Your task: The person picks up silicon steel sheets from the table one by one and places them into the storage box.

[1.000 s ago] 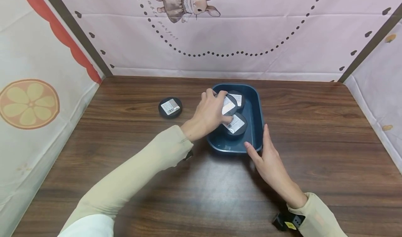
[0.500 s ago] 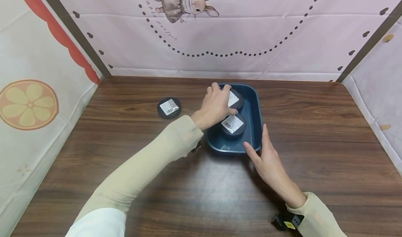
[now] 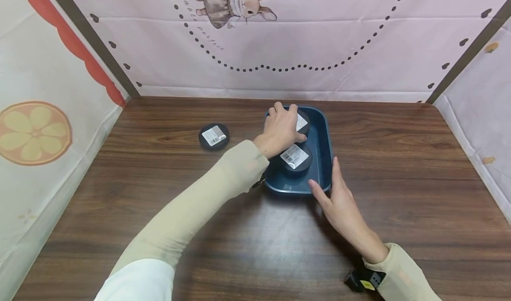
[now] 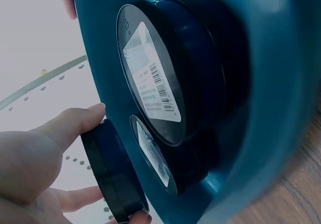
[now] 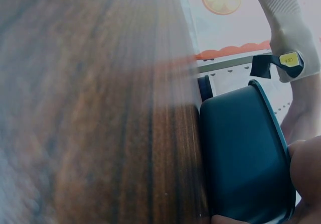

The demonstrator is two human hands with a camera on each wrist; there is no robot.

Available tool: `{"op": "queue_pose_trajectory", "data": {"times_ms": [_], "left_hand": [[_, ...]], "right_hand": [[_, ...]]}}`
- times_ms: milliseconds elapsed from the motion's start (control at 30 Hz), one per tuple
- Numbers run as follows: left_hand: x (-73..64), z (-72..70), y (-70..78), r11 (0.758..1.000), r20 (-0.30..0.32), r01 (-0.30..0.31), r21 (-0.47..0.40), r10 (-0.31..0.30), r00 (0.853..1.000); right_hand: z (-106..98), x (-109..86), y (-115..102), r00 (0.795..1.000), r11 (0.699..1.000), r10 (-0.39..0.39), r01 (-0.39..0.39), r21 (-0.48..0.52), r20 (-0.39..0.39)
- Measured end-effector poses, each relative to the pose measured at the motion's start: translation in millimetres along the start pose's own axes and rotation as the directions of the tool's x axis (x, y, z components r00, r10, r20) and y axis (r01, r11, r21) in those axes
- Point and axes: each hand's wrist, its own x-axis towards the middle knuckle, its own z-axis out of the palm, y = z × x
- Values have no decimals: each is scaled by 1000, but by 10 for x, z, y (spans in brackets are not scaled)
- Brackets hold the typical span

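My left hand [image 3: 279, 126] grips a round, flat black container [image 4: 114, 166] by its edge, over the back part of a blue tray [image 3: 320, 168]. Inside the tray, towards the front, sits another black round container [image 3: 296, 158] with a white barcode label on top; below it a second rim shows in the left wrist view. A further labelled black container [image 4: 154, 154] lies behind that one, close to the held container and mostly hidden from the head view. My right hand [image 3: 344, 210] holds the tray's front right corner, thumb at the rim and fingers along the outer side.
One more labelled black round container [image 3: 214, 137] lies on the wooden table [image 3: 247, 248], left of the tray. Printed cloth walls [image 3: 303, 48] stand behind the table and at both sides.
My left hand has moved right and slightly back with the held container, which now covers the rear container in the tray from above. The right hand and tray stay in place.
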Motion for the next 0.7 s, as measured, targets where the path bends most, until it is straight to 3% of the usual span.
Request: {"op": "queue_pose_trajectory", "data": {"times_ms": [700], "left_hand": [[114, -11, 73, 998, 17, 14, 63, -16, 1000]], "right_hand": [[2, 11, -6, 1000, 1000, -3, 3, 6, 1]]}}
